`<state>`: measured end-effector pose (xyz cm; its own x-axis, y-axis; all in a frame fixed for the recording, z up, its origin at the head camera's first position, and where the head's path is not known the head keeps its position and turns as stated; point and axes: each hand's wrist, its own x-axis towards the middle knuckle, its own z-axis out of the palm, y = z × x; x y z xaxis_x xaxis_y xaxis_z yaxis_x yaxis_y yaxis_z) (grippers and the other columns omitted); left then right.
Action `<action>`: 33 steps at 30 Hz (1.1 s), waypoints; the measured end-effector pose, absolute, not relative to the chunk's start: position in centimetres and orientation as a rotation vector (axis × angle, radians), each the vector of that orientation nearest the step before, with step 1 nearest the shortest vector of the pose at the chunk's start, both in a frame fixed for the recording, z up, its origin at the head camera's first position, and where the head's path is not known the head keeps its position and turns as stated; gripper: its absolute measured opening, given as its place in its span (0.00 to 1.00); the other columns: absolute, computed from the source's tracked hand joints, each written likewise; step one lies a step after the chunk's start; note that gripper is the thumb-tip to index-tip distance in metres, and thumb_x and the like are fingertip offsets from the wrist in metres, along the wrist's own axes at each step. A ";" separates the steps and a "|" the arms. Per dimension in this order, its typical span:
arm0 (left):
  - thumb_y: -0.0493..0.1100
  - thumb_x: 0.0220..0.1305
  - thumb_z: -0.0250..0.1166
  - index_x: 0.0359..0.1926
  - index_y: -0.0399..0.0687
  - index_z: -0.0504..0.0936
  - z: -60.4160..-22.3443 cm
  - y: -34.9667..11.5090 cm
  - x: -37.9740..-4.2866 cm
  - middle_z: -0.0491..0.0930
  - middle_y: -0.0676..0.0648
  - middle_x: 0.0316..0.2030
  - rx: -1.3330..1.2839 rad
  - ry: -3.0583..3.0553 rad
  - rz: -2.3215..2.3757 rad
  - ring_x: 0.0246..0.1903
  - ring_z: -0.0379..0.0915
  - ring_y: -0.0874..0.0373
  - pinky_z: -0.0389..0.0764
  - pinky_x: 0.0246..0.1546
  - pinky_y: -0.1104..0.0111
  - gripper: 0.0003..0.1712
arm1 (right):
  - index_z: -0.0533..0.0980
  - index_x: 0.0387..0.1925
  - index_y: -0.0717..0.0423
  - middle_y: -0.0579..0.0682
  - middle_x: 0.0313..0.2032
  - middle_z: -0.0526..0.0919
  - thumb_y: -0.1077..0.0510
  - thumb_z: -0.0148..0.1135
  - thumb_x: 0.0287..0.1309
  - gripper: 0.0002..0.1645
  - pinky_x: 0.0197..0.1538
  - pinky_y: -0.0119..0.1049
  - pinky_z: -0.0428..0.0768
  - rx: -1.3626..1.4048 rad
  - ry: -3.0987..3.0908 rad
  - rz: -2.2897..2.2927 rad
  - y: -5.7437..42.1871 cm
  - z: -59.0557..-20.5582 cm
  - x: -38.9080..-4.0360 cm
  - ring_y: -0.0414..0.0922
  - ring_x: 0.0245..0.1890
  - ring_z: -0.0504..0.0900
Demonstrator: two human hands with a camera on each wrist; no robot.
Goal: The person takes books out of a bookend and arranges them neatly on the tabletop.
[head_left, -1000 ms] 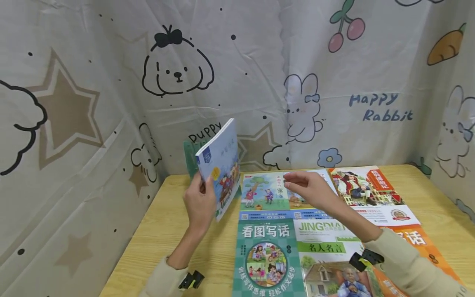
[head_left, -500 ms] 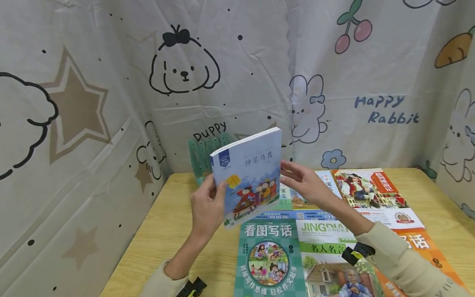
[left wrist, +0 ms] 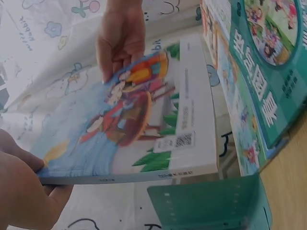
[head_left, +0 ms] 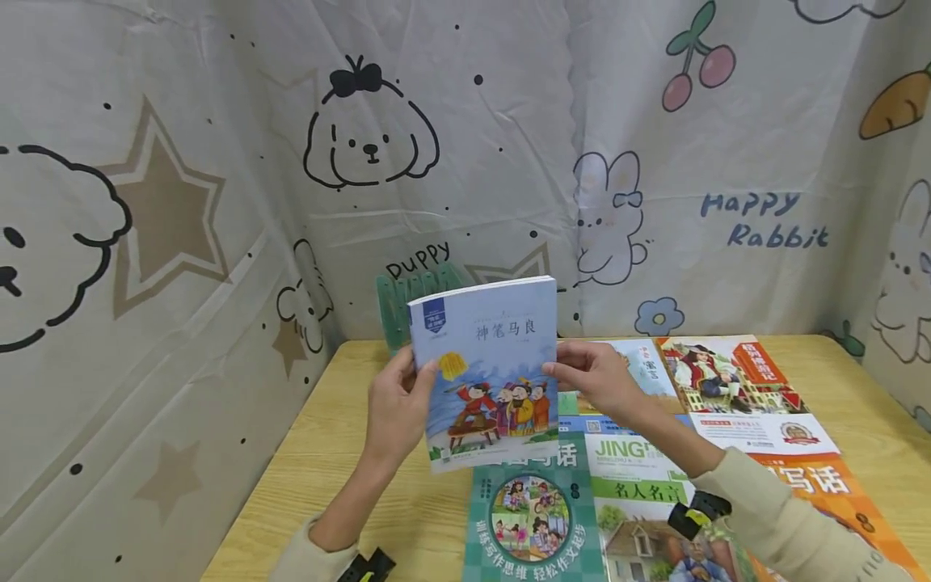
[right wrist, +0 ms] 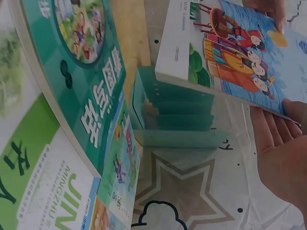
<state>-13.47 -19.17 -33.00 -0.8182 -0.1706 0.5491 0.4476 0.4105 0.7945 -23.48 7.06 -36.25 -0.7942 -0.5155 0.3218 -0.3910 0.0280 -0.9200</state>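
Observation:
A light-blue paperback book [head_left: 494,364] with painted figures on its cover is held up, tilted, above the table. My left hand [head_left: 396,404] grips its left edge, thumb on the cover and fingers behind. At the right edge, my right hand [head_left: 600,380] pinches it between thumb and fingers. In the left wrist view the book [left wrist: 120,115] spans between both hands, its spine toward the left hand [left wrist: 24,187]. The right wrist view shows the right thumb on the cover, with the right hand's [right wrist: 283,148] fingers underneath.
A green slotted book rack [head_left: 396,311] stands at the back left, partly behind the held book. Several books cover the table's middle and right: a green one [head_left: 534,517], a white-and-green one [head_left: 633,461], an orange one [head_left: 822,477] and a red-and-white one [head_left: 720,380]. A printed curtain surrounds the table.
The book has turned from nearly edge-on to facing me and moved right and down. My right hand, earlier apart from it, has taken hold of its right edge.

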 end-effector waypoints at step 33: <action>0.40 0.70 0.60 0.67 0.31 0.70 -35.8 -27.2 -14.2 0.79 0.33 0.56 0.238 -2.606 -1.382 0.57 0.75 0.39 0.75 0.57 0.50 0.28 | 0.69 0.22 0.62 0.45 0.21 0.68 0.63 0.59 0.69 0.17 0.37 0.41 0.83 -0.704 1.784 -1.885 1.1 -42.7 -18.1 0.40 0.23 0.73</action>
<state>-14.18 -27.19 -35.83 -0.9706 -0.2252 0.0855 -0.0555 0.5546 0.8303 -18.10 1.07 -42.72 -0.7693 -0.6362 0.0583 -0.0234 -0.0632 -0.9977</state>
